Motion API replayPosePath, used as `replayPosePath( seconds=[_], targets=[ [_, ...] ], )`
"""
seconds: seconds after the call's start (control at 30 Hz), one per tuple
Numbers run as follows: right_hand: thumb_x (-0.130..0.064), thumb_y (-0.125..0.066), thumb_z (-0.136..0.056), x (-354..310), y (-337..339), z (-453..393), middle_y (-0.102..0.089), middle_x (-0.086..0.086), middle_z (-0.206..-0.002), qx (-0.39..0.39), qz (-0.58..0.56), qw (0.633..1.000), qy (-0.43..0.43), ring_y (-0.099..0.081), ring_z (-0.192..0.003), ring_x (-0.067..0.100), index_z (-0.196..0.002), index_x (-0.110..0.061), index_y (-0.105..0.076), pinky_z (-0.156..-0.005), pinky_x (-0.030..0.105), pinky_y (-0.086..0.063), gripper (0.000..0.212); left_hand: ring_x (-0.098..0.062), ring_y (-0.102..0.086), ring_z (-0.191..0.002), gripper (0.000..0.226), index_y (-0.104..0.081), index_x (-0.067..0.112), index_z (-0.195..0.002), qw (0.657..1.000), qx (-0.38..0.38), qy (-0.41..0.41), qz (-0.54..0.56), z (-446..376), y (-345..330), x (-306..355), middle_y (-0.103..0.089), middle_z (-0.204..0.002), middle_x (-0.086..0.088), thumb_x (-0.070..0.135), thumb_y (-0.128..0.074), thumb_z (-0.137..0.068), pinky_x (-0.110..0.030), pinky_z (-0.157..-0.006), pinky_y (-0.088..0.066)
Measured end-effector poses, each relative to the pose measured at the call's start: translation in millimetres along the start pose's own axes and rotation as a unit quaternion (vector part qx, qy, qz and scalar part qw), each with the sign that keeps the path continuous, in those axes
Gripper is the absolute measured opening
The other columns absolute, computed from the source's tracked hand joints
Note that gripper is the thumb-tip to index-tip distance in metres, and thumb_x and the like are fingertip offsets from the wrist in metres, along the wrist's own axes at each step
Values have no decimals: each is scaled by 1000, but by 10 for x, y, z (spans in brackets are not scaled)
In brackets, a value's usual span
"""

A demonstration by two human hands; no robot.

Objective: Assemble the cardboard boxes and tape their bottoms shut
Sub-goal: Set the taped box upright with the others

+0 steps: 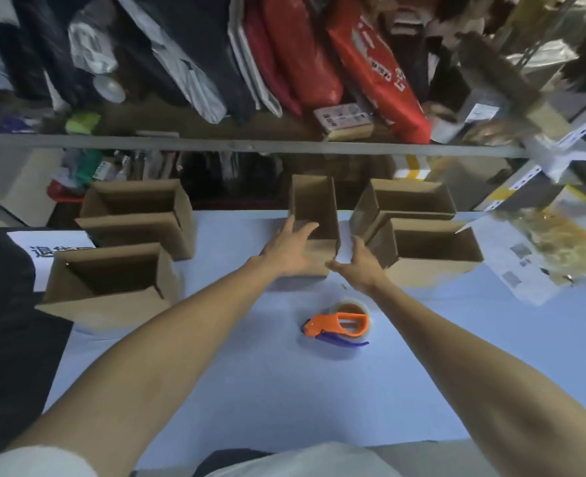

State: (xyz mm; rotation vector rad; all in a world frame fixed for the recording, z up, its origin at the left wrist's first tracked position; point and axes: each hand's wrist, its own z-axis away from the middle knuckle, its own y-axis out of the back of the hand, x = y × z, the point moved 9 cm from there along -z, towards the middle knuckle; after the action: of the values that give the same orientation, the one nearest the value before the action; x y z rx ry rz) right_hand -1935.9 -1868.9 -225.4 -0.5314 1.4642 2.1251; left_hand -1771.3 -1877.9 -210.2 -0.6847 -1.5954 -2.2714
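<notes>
Hands spread on a small cardboard box (314, 215) on the counter (250, 373), left hand (286, 249) against its side; right hand (358, 266) at its corner; tape dispenser (338, 325) just nearer, between the forearms

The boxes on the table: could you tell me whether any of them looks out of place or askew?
Yes. The middle box, under the left hand, is turned narrow-end toward the person, unlike the four others such as the right front box, which sit broadside. It also stands alone rather than in a pair. None looks damaged.
</notes>
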Motion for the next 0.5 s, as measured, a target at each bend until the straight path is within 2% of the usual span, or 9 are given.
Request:
replayPosePath(
  seconds=[0.1,0.17,0.27,0.33,0.43,0.5],
  targets=[
    [-54,-66,-84,45,-80,-206,-41,11,-150,-27,-66,997,-7,-47,-129,33,-153,-21,-19,-98,38,-44,89,-35,-28,-144,78,-32,27,-147,1000,8,16,13,-84,-60,28,7,-162,-8,37,-69,-79,-41,-106,-43],
    [-62,-61,-84,30,-141,-304,-48,8,-143,-49,-148,987,-26,-52,-120,32,-151,-28,-22,-94,43,-50,84,-34,-40,-136,76,-39,24,-142,999,16,27,35,-83,-65,84,-4,-161,-4,42,-65,-73,-41,-103,-46],
    [-50,-59,-90,-11,-184,-421,-56,3,-130,-49,-254,965,-33,-57,-112,27,-143,-31,-35,-92,51,-53,61,-30,-46,-129,80,-41,22,-139,996,24,36,82,-25,-73,185,-15,-157,-1,49,-65,-68,-44,-103,-47],
    [-31,-53,-95,-43,-171,-458,-64,2,-118,-33,-278,960,-21,-63,-100,25,-134,-29,-47,-88,50,-55,39,-33,-45,-131,87,-26,21,-148,992,30,46,109,18,-90,195,-13,-157,-3,42,-70,-76,-46,-104,-46],
    [-17,-42,-99,-99,-116,-435,-66,1,-116,-11,-204,979,19,-65,-94,24,-136,-22,-53,-85,47,-57,39,-35,-47,-128,103,6,31,-153,983,66,86,146,133,-49,101,-11,-157,-6,38,-69,-84,-45,-103,-47],
    [-14,-38,-100,-137,-80,-347,-66,5,-118,14,-153,986,59,-66,-96,24,-135,-19,-56,-86,46,-57,40,-33,-51,-122,106,14,37,-150,969,129,114,175,254,110,-17,-16,-153,-7,34,-69,-86,-36,-93,-50]
  ],
)
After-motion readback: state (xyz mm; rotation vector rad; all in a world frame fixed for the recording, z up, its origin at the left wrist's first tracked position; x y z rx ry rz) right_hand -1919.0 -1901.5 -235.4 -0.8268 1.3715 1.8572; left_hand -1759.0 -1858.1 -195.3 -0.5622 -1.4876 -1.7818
